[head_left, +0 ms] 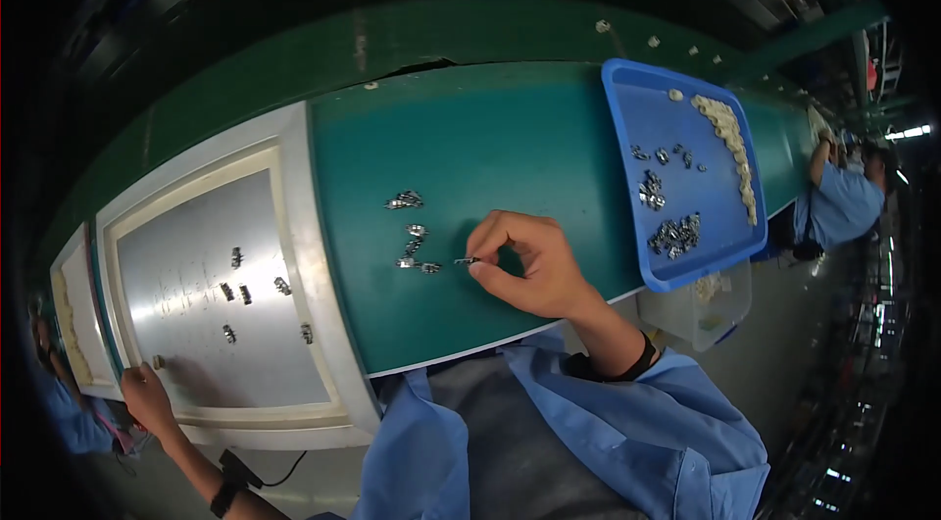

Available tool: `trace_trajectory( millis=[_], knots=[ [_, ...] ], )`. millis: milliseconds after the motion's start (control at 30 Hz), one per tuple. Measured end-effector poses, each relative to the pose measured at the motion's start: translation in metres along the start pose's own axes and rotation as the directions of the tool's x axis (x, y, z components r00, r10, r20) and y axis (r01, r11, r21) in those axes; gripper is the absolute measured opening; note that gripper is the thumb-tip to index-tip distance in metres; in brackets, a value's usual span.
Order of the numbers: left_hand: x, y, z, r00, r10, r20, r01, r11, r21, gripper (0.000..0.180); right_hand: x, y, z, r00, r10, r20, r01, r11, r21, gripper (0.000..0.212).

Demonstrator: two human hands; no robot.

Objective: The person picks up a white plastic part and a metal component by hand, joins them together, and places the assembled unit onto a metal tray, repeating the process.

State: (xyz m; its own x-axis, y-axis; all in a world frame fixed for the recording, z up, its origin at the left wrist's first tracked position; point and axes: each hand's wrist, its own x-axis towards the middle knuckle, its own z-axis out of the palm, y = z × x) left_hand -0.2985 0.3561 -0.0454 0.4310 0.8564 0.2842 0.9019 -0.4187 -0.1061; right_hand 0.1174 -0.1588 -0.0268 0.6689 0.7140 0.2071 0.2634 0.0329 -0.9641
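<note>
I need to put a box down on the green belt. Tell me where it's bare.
Bare: the belt between the white frame and blue tray, above the metal clips. Crowded: mid-belt, where the right hand pinches a clip.

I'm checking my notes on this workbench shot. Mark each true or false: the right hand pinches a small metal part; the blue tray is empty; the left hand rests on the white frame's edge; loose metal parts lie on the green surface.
1. The right hand pinches a small metal part: true.
2. The blue tray is empty: false, it holds metal pieces and pale parts.
3. The left hand rests on the white frame: true.
4. Loose metal parts lie on the green surface: true.
</note>
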Motion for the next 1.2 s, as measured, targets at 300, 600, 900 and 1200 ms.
trace_trajectory(
  millis=[300,600,900,1200],
  knots=[
    [-0.030,0.056,-0.002,0.990,0.129,-0.049,-0.137,0.959,-0.247,0.023,-0.005,0.005,-0.004,0.998,0.032,0.059,-0.043,0.980,0.197,0.018],
    [-0.051,0.055,-0.022,0.998,-0.067,-0.013,0.061,0.960,-0.273,0.031,-0.010,0.015,-0.004,0.989,0.139,0.040,-0.145,0.945,0.295,0.017],
    [-0.046,0.110,-0.047,0.979,0.097,0.181,-0.014,0.911,-0.411,0.028,-0.009,0.014,0.001,0.985,0.167,0.049,-0.174,0.944,0.280,0.017],
    [-0.097,0.201,-0.083,0.958,0.207,0.201,0.072,0.503,-0.861,0.029,-0.001,-0.007,0.007,0.991,-0.018,0.136,-0.019,0.964,0.267,0.017]
  ],
)
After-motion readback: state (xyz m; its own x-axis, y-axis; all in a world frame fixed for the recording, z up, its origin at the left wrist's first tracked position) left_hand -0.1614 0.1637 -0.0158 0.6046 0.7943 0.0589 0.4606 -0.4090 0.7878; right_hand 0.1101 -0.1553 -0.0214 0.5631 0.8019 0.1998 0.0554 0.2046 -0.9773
